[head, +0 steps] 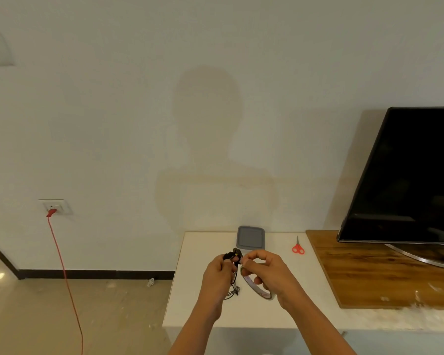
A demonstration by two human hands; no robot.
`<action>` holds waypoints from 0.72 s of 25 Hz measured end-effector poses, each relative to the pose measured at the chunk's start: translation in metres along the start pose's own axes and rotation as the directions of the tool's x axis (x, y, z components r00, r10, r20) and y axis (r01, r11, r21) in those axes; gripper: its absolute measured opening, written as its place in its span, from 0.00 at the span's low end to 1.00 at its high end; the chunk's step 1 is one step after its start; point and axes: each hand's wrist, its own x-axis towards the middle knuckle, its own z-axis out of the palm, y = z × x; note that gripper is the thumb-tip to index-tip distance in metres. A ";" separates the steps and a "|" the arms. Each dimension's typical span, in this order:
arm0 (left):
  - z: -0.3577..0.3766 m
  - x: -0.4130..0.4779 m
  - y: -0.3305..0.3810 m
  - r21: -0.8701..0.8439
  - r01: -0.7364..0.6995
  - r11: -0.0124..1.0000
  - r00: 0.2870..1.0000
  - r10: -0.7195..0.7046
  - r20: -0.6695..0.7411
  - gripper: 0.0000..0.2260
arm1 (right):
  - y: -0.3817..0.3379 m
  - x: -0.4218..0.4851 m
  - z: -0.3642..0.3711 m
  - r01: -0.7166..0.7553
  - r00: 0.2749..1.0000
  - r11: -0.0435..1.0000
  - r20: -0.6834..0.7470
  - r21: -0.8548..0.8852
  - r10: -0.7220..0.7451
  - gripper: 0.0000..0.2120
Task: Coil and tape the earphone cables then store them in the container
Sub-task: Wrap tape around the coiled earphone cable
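Note:
My left hand (217,274) grips a bundle of black earphone cable (233,254) above the white table (203,311); loose cable ends hang below the hand. My right hand (264,270) holds a roll of tape (256,288), with thumb and forefinger pinched at the cable bundle. The roll hangs under the right palm, partly hidden by the fingers. A grey lidded container (250,237) stands at the table's far edge, just beyond both hands.
Red-handled scissors (298,246) lie right of the container. A wooden board (385,275) carries a dark television (408,180) at the right. A red cord (64,275) runs from a wall socket (54,207) down to the floor at the left.

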 end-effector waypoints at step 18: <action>0.002 -0.017 0.007 0.065 -0.149 0.987 0.987 0.144 0.068 0.15 | -0.013 0.008 0.003 0.021 1.000 0.996 0.019 -0.083 -0.019 0.07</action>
